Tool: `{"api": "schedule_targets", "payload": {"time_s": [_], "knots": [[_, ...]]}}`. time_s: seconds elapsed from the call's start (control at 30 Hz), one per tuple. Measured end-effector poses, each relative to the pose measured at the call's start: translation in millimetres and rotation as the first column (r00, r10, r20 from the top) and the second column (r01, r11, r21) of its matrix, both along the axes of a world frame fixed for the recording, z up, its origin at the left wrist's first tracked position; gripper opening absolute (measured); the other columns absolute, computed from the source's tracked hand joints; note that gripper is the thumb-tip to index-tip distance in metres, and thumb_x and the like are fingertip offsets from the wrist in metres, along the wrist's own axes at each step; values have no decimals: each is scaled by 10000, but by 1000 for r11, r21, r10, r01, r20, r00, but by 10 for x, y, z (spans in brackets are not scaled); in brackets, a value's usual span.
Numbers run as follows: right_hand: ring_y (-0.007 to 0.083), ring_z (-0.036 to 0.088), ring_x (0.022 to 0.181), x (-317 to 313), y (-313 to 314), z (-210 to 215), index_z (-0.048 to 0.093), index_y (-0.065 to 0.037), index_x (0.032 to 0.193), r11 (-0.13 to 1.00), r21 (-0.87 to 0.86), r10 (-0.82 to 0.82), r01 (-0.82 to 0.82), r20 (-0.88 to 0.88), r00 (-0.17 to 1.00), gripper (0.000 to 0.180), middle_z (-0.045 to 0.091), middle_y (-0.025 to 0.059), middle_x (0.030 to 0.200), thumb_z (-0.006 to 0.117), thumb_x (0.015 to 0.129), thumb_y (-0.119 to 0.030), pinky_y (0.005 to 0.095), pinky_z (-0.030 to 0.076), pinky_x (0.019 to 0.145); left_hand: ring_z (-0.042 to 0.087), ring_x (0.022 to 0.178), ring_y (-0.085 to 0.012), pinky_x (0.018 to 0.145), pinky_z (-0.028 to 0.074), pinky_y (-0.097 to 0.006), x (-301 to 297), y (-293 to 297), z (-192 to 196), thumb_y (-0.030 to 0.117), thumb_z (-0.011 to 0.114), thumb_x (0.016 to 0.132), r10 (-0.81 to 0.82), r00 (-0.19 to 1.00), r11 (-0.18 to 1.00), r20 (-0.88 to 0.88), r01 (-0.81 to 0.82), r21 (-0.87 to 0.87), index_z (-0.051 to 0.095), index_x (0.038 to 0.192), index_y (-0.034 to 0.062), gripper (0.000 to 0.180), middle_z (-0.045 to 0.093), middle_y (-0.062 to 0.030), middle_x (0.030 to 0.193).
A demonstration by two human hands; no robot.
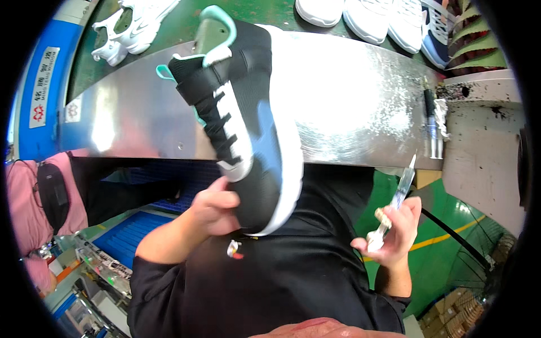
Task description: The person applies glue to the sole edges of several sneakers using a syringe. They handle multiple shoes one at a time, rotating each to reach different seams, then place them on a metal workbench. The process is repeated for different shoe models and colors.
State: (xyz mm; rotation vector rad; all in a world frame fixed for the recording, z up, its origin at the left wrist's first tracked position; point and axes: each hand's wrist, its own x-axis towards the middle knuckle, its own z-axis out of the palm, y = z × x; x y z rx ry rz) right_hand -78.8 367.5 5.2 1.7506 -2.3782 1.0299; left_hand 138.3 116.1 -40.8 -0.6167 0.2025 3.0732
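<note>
Both hands raised, fingers curled: left (217, 209), right (394, 231).

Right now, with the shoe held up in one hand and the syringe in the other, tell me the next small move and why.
Probably bring the syringe in the right hand across toward the black and white shoe. The left hand holds the shoe toe-down with its white sole edge facing right, while the syringe tip points up, clear of the shoe.
</note>
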Motion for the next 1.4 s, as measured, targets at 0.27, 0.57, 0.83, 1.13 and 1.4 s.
{"api": "schedule_targets", "payload": {"time_s": [0.27, 0.57, 0.83, 1.13, 1.4], "knots": [[236, 420, 732, -315, -395, -467, 548, -42, 1039, 996, -80, -10, 31, 244, 970, 691, 585, 48, 857, 841, 563, -449, 343, 356, 646, 546, 1128, -313, 993, 429, -431, 545, -254, 96, 162, 685, 707, 218, 939, 952, 265, -144, -272, 359, 1317, -46, 722, 513, -209, 1247], [236, 417, 714, -397, -475, -618, 537, -53, 1037, 995, -71, -49, 68, 241, 969, 710, 570, 54, 882, 796, 599, -548, 339, 351, 634, 490, 1194, -342, 1019, 383, -436, 545, -240, 53, 295, 664, 703, 209, 940, 962, 271, -149, -227, 395, 1347, 4, 756, 465, -225, 1322], [235, 418, 723, -423, -536, -616, 530, -52, 1054, 997, -49, -54, 66, 214, 975, 725, 567, 55, 873, 800, 593, -541, 346, 353, 639, 478, 1200, -352, 1026, 361, -438, 561, -278, 30, 326, 634, 706, 189, 954, 962, 234, -132, -241, 367, 1364, -2, 782, 451, -229, 1331], [214, 404, 735, -479, -571, -598, 526, -43, 1075, 995, -49, -67, 82, 257, 964, 736, 551, 46, 842, 803, 598, -530, 322, 352, 641, 543, 1116, -340, 963, 432, -405, 516, -256, 103, 289, 670, 672, 174, 934, 966, 312, -100, -239, 337, 1340, -72, 829, 488, -239, 1270], [206, 407, 751, -531, -558, -585, 527, -41, 1068, 989, -38, -124, 143, 310, 943, 722, 535, 49, 819, 800, 607, -526, 313, 358, 643, 508, 1161, -384, 993, 398, -472, 571, -297, 43, 282, 637, 668, 124, 958, 943, 260, -33, -330, 372, 1342, -47, 796, 478, -259, 1288]]}}
